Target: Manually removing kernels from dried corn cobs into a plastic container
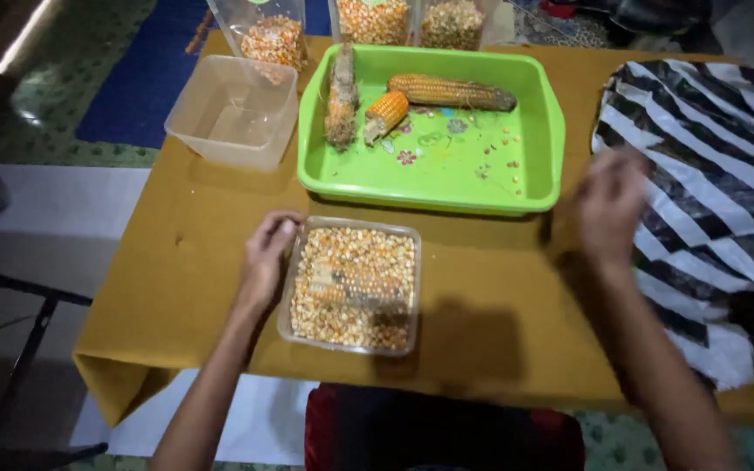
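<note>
Two bare hands work over a mustard-covered worktop (499,305). At far left stands an empty clear tub (233,109). The left hand (265,260) curls its grip on the left rim of a clear container of loose corn kernels (353,286), directly before the person; a cob lies half-buried inside. Behind it, a green tray (434,170) holds three cobs (447,91). Kernel bags (377,19) are cut off at top. The right hand (608,205) is blurred above a striped plastic bag (709,174); its grip cannot be judged.

Head camera looks steeply down, close over table (490,288) (single view), facing its far edge.
</note>
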